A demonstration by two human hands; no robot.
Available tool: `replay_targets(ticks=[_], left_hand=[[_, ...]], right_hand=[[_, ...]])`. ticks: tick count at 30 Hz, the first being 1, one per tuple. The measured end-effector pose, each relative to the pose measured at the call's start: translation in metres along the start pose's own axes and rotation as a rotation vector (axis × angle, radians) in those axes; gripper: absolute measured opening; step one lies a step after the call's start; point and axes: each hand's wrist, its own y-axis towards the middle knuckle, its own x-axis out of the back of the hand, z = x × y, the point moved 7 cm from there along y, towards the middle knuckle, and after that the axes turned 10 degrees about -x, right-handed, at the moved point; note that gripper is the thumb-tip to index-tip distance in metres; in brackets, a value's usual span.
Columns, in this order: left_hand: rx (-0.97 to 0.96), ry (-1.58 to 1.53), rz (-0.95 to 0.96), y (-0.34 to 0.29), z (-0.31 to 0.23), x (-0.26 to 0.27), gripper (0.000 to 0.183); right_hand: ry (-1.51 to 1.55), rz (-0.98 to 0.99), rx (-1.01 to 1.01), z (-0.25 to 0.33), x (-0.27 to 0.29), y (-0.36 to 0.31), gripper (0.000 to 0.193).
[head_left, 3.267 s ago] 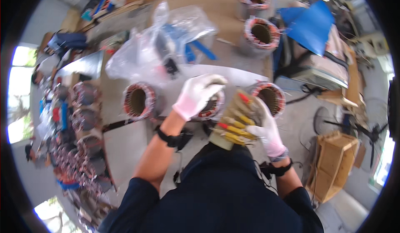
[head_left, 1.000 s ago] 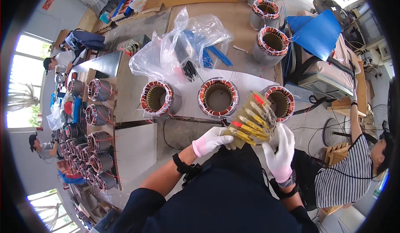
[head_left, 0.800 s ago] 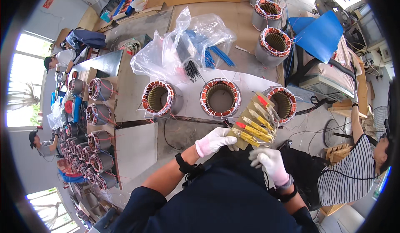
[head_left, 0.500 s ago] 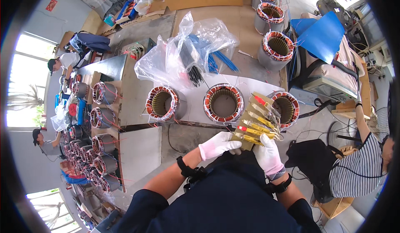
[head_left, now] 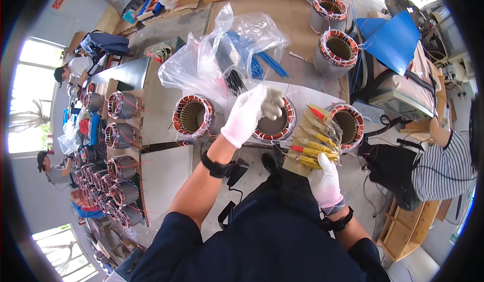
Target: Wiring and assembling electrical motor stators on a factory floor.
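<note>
Three motor stators with orange windings and white lacing stand along the near table edge: the left stator (head_left: 176, 117), the middle stator (head_left: 291, 125) and the right stator (head_left: 357, 125). My left hand (head_left: 254, 109), in a white glove, is raised in front of the middle stator and covers part of its ring. Its fingers are apart and nothing shows in them. My gloved right hand (head_left: 325, 183) grips a tan board (head_left: 297, 166) bearing yellow strips, some with red ends. The thumb lies on top, and the other fingers are hidden. The board partly overlaps the right stator.
Clear plastic bags (head_left: 194, 65) with black and blue strips lie behind the stators. More stators (head_left: 337, 55) stand at the back right, near a blue sheet (head_left: 390, 40). A person in a striped shirt (head_left: 443, 171) is at right. Two others work at left beside several stators (head_left: 123, 168).
My left hand has left the board and moved up to the middle stator. My right hand still holds the board, which has shifted little. The striped-shirt person has shifted.
</note>
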Motion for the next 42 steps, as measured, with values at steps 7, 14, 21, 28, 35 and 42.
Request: replay_targets(ticks=[7, 14, 21, 28, 35, 42], left_hand=[[0.096, 0.284, -0.023, -0.032, 0.032, -0.008, 0.015], [0.048, 0.424, -0.036, -0.033, 0.04, -0.015, 0.013], [0.118, 0.394, -0.084, -0.044, 0.052, -0.016, 0.01], [0.018, 0.658, -0.007, -0.052, 0.041, -0.017, 0.025], [-0.149, 0.569, -0.114, -0.069, 0.031, -0.008, 0.044], [-0.201, 0.466, -0.331, -0.11, 0.029, 0.022, 0.04]], right_hand=[[0.027, -0.006, -0.049, -0.008, 0.009, 0.01, 0.049], [0.129, -0.053, -0.097, -0.014, 0.02, 0.016, 0.048], [0.108, -0.063, -0.1, -0.019, 0.026, 0.016, 0.048], [0.082, 0.055, -0.065, -0.022, 0.016, 0.005, 0.047], [-0.015, 0.018, -0.232, -0.038, 0.047, -0.001, 0.042], [-0.144, 0.073, -0.354, -0.055, 0.068, 0.0, 0.047]])
